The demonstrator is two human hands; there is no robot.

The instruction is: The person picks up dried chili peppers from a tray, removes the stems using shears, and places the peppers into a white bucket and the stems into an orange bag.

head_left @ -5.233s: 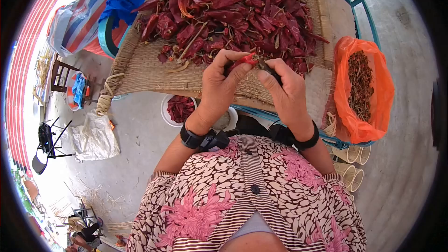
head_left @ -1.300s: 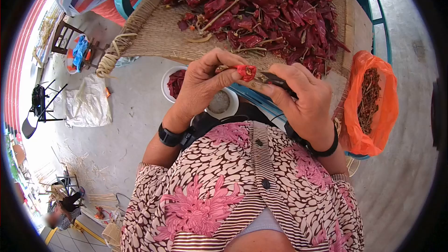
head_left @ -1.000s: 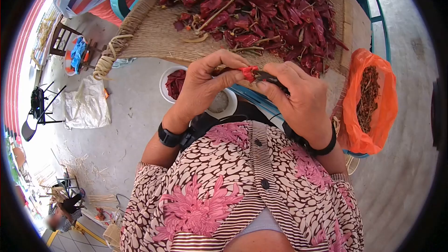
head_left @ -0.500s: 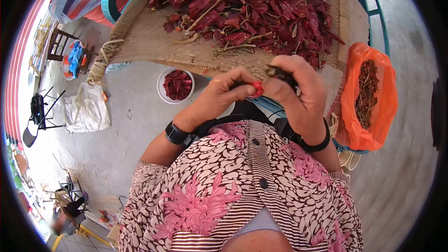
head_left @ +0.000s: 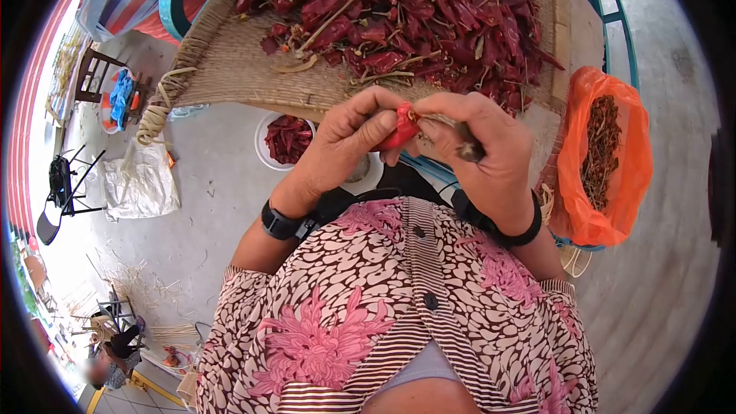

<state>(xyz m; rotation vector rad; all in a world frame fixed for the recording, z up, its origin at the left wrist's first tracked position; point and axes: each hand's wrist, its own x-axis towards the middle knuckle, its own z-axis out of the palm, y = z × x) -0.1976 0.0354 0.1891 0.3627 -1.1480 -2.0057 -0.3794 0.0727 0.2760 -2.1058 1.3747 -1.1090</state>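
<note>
Over the near edge of a woven tray [head_left: 222, 77], my left hand [head_left: 333, 149] pinches a red chili pepper [head_left: 402, 126] between thumb and fingers. My right hand [head_left: 494, 153] is closed around a small dark-handled tool [head_left: 469, 147], whose working end I cannot make out. Its thumb and forefinger meet the chili's top end, beside my left fingertips. A heap of dried red chilies [head_left: 429, 19], mixed with dry stems, covers much of the tray beyond both hands.
Below the tray's left side stands a white bowl [head_left: 263, 152] of red chilies; another pale container [head_left: 374, 174] is partly hidden by my left hand. An orange plastic bag [head_left: 636, 192] at right holds dry stems. A white sack [head_left: 146, 184] lies on the floor, and a person [head_left: 119, 364] is at lower left.
My left hand has turned and more of the chili now shows. My right fingers have moved onto its top end, and the dark tool has swung lower in the palm.
</note>
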